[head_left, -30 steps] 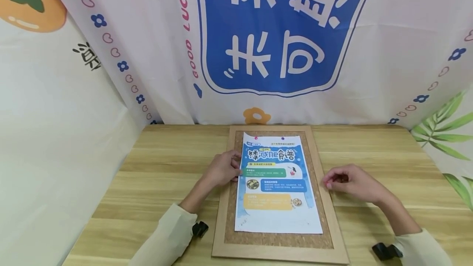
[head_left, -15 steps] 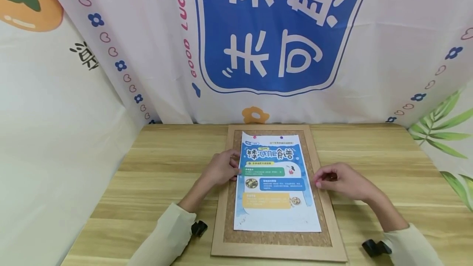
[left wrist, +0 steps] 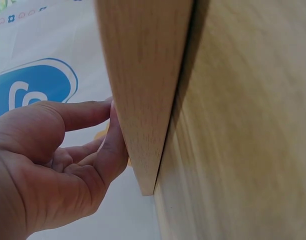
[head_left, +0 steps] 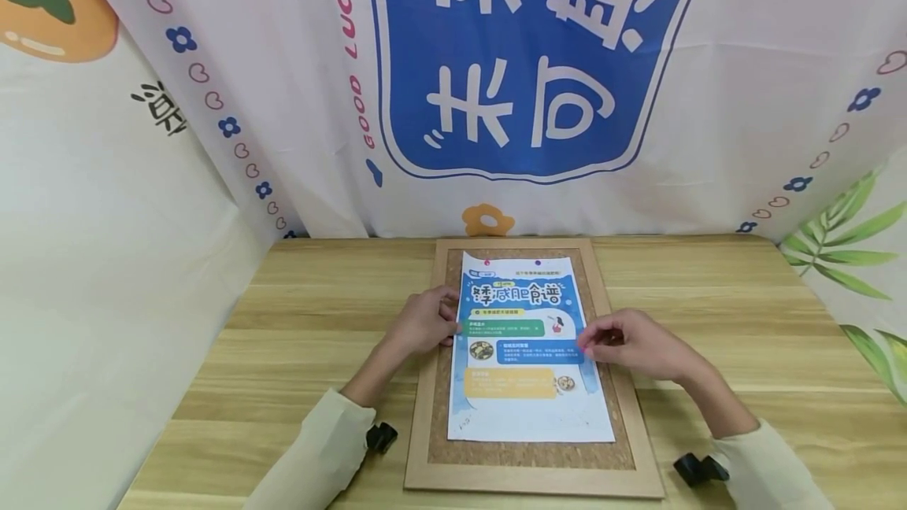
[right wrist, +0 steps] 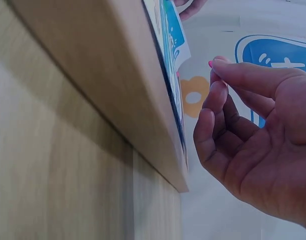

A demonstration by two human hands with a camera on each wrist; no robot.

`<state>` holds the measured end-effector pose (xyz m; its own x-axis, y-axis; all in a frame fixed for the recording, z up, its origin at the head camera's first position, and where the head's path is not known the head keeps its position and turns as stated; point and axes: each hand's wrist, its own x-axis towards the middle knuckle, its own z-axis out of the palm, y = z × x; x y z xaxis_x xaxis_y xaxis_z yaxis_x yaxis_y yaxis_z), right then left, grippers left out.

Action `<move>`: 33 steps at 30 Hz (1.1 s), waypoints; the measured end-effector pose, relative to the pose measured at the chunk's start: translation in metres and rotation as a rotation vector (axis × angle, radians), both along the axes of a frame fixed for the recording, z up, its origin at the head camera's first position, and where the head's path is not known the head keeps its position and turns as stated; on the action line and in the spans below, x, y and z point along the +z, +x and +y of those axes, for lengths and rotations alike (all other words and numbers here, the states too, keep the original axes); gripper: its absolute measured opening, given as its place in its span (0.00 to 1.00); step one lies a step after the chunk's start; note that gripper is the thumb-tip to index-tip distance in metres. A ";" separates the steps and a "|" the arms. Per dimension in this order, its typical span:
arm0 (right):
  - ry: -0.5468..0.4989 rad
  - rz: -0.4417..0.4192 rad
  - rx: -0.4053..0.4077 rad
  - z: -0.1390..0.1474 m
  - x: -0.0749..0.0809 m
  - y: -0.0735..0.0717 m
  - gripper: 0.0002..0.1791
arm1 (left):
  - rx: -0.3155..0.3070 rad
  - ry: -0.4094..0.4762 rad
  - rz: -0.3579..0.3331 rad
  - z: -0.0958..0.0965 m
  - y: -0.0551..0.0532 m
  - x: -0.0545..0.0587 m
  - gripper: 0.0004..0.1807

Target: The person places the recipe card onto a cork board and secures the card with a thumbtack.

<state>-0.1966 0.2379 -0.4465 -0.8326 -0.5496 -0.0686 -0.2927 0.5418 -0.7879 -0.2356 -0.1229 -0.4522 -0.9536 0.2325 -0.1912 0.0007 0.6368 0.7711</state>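
A printed paper poster (head_left: pixel 527 419) lies on a framed cork board (head_left: pixel 538 455). Two push pins sit near the poster's top edge, a pink push pin (head_left: pixel 486 262) at left and a purple push pin (head_left: pixel 538 263) at right. My left hand (head_left: pixel 427 319) pinches the poster's left edge between thumb and finger; in the left wrist view the board's frame (left wrist: pixel 143 75) partly hides the fingertips. My right hand (head_left: pixel 631 343) is over the poster's right edge. Its thumb and fingers pinch another pink push pin (right wrist: pixel 210 63), seen at their tips in the right wrist view.
The board rests on a wood-grain table (head_left: pixel 305 321), reaching nearly to its back edge. A printed curtain (head_left: pixel 319 140) hangs behind the table. Black wrist mounts (head_left: pixel 381 437) sit at both sleeves.
My right hand has moved left, from beside the board to over the poster's right edge, with the pink push pin. My left hand stays at the left edge. The view shifts slightly.
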 end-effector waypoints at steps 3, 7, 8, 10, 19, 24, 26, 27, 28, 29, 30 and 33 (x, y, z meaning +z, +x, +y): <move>0.006 0.002 0.004 -0.006 0.001 0.000 0.06 | 0.001 0.000 -0.003 0.000 0.000 0.000 0.27; 0.002 0.006 0.017 -0.013 0.003 0.001 0.06 | -0.001 -0.002 -0.006 0.000 0.000 0.001 0.26; -0.002 0.005 0.021 -0.015 0.004 0.002 0.06 | -0.001 -0.001 -0.007 0.000 0.001 0.001 0.27; -0.016 0.003 0.031 -0.018 0.005 0.003 0.06 | -0.001 0.000 -0.010 0.000 0.001 0.001 0.27; -0.057 -0.025 0.060 -0.034 0.007 0.008 0.06 | 0.000 0.008 -0.013 0.001 0.000 0.001 0.26; -0.079 -0.045 0.089 -0.044 0.007 0.011 0.06 | 0.002 0.011 -0.015 0.001 0.000 0.000 0.26; -0.096 -0.052 0.105 -0.047 0.006 0.012 0.06 | 0.002 0.013 -0.015 0.001 0.000 0.000 0.26; -0.102 -0.055 0.110 -0.048 0.006 0.013 0.06 | 0.002 0.013 -0.016 0.001 0.000 -0.001 0.26; -0.106 -0.059 0.116 -0.050 0.006 0.013 0.06 | 0.001 0.013 -0.016 0.001 0.000 -0.001 0.26; -0.108 -0.062 0.120 -0.052 0.006 0.014 0.06 | 0.001 0.012 -0.017 0.001 0.000 -0.001 0.27; -0.107 -0.067 0.123 -0.053 0.006 0.015 0.06 | 0.002 0.012 -0.018 0.001 -0.001 -0.001 0.27; -0.103 -0.091 0.127 -0.059 0.006 0.017 0.06 | 0.004 0.009 -0.021 0.001 -0.001 -0.001 0.26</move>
